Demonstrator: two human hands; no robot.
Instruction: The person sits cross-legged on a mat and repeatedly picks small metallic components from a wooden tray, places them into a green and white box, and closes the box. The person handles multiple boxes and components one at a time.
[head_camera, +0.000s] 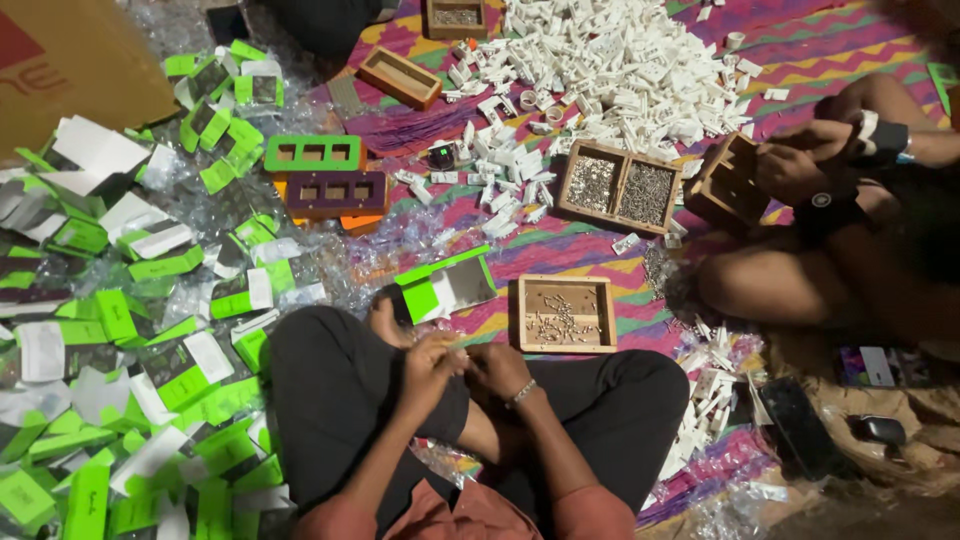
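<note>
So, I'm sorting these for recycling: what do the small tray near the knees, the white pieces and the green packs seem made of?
The small tray looks like unfinished pale wood, matte, with plain butted walls. The white pieces seem moulded plastic, uniform and slightly glossy. The green packs look like printed card, flat with folded edges.

You sit on a woven mat (600, 245) striped in purple, pink, green and yellow. At the upper centre of the frame a heap of small white plastic parts (620, 60) lies on it. Below that heap rests a two-compartment wooden tray (619, 187) of small metal pieces, and lower, near centre, a single wooden tray (565, 313). Green-and-white packets (150, 350) and clear wrappers cover the left side. A green frame (313, 153) lies upper left of centre.
</note>
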